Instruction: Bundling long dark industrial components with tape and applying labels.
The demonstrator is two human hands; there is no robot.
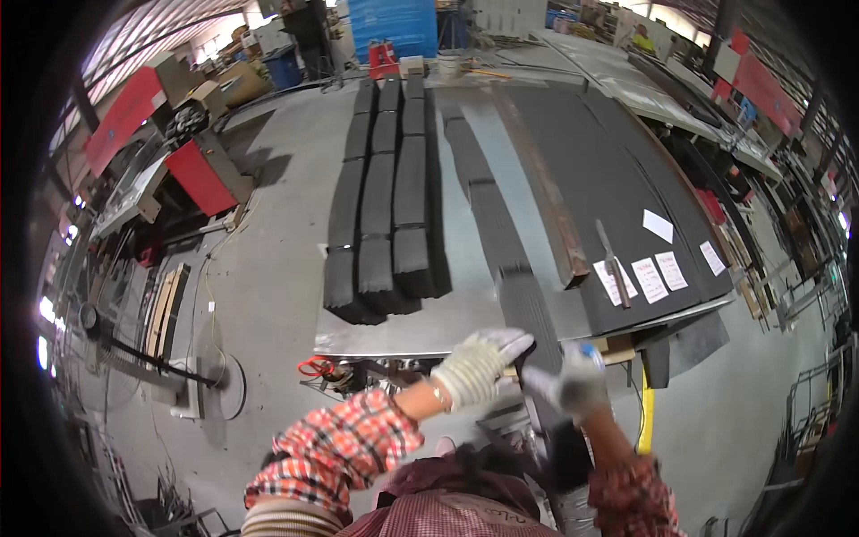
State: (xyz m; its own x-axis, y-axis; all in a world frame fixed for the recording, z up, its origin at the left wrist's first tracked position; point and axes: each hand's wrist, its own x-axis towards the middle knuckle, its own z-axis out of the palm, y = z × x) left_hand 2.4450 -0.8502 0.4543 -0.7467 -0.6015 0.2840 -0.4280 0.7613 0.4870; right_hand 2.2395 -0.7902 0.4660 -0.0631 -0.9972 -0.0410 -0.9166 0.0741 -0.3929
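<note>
A long stack of dark grey strips [530,309] runs down the metal table and past its near edge toward my body. My left hand [474,369], in a whitish knit glove, grips the left side of this stack near its close end. Just right of the stack is my gloved right hand [573,385], smeared by motion. A small blue-and-white round thing [591,354] shows at its fingers; its kind is too blurred to make out. Dark bands cross the stack farther up the table.
Three bundled dark stacks [376,206] lie to the left on the table [403,336]. To the right are a rusty metal bar [546,188], dark sheets [617,170], paper labels [650,279] and a pointed tool [613,264]. A floor fan [231,387] stands left.
</note>
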